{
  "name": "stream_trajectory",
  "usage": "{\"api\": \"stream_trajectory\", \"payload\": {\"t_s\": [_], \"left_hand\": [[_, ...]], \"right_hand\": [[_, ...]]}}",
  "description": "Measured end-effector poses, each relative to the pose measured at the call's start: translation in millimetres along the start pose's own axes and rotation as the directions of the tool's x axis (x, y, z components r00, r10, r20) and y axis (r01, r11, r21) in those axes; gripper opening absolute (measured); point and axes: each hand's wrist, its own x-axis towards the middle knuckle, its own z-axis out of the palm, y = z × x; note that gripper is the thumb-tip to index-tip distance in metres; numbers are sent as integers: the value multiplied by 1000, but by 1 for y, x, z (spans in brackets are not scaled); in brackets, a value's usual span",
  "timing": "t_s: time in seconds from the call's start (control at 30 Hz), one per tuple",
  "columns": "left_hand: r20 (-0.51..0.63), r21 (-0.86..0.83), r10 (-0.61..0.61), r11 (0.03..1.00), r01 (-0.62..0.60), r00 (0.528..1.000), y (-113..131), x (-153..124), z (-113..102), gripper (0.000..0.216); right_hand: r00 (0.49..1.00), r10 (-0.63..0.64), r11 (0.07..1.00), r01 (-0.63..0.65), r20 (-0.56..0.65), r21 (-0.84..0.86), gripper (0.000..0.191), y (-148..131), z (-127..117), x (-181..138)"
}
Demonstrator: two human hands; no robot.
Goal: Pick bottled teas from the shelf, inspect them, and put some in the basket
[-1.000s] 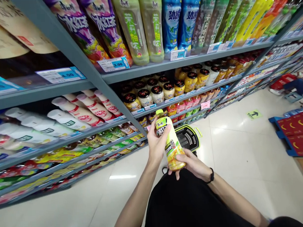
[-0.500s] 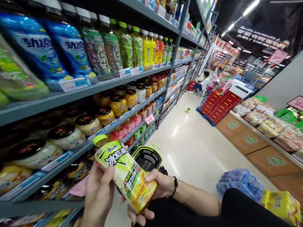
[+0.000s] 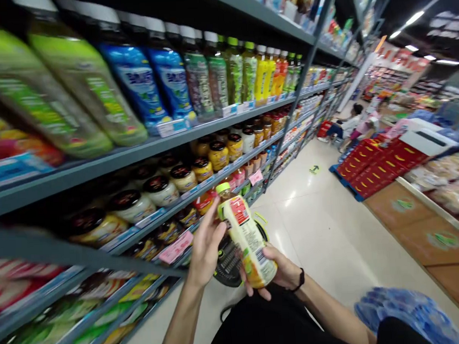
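Note:
A drink bottle [image 3: 247, 236] with a light green cap and a pale yellow-green label hangs tilted before me, its barcode side turned up. My right hand [image 3: 280, 270], wearing a dark wrist band, is closed round its lower end. Beside the bottle's upper part is my left hand [image 3: 205, 245], its fingers stretched out and the thumb apart, close against the label's left edge. Contact there is hard to judge. Below the bottle a black shopping basket [image 3: 227, 265] with a green rim is partly hidden.
Shelves [image 3: 138, 160] with bottled drinks and jars [image 3: 127, 205] line the left. Stacked red boxes [image 3: 379, 161] stand on a blue pallet across the aisle [image 3: 310, 229]. People [image 3: 352, 122] are further down. A blue plastic-wrapped bundle [image 3: 403, 316] lies at lower right.
The bottle has turned from its front label to its barcode side. My left hand has loosened from round it, while the right keeps its grip. The view has swung left.

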Motion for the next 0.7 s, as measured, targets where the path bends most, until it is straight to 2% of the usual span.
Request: {"api": "stream_trajectory", "payload": {"t_s": [0.1,0.17,0.27,0.37,0.43,0.53,0.6,0.7], "left_hand": [[-40,-62,43,997,-45,998,10,1,0,58],[-81,-47,102,993,-106,991,17,1,0,58],[-126,-26,133,990,-137,983,24,-1,-3,58],[-187,-6,140,990,-144,972,26,-3,-11,55],[-245,22,179,983,-180,953,25,-6,-17,56],[-332,74,211,977,-198,919,27,-12,-24,71],[-376,135,201,978,-161,905,31,-19,-25,83],[-394,264,217,957,-116,893,37,-34,-22,89]], "right_hand": [[983,109,974,-135,146,182,75,0,-1,8],[968,150,951,-197,201,239,75,-2,1,15],[945,175,939,-245,276,243,74,-7,6,25],[931,200,954,-256,305,157,73,-11,14,35],[953,195,974,-216,232,70,71,-11,18,41],[995,84,985,-90,-44,-146,60,-6,19,49],[979,-11,954,-51,-203,-297,56,1,17,55],[938,-89,935,-37,-335,-353,61,13,15,62]]}}
